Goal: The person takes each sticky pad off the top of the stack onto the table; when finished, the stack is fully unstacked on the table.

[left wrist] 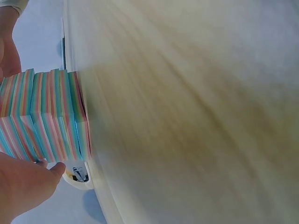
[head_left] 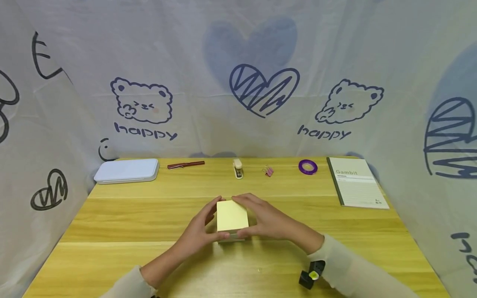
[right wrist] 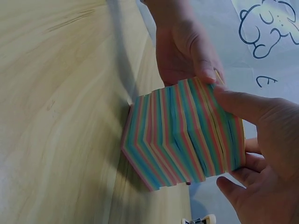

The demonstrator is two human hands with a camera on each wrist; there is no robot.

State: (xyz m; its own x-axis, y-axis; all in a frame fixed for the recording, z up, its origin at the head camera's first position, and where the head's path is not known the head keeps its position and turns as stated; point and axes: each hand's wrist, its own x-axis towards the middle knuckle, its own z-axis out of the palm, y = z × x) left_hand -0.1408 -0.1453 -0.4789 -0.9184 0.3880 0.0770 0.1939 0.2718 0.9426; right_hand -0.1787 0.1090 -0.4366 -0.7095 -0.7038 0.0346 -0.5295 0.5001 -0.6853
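A thick cube of sticky notes (head_left: pixel 232 216) with a pale yellow top sheet stands on the wooden table (head_left: pixel 149 223); its sides show pink, blue, green and yellow stripes (right wrist: pixel 182 135) (left wrist: pixel 44 114). My left hand (head_left: pixel 199 229) grips its left side, the thumb at the near corner. My right hand (head_left: pixel 266 219) holds the right side and far edge, its fingers curled over the top. In the right wrist view my right thumb (right wrist: pixel 238 105) presses the upper edge and the left hand (right wrist: pixel 184 44) sits behind the block.
Along the back edge lie a white-blue flat case (head_left: pixel 126 170), a red pen (head_left: pixel 185 164), a small stapler (head_left: pixel 237 168), pink binder clips (head_left: pixel 268 170), a purple tape roll (head_left: pixel 307 167) and a "Gambit" notebook (head_left: pixel 355 187). Printed cloth walls surround the table.
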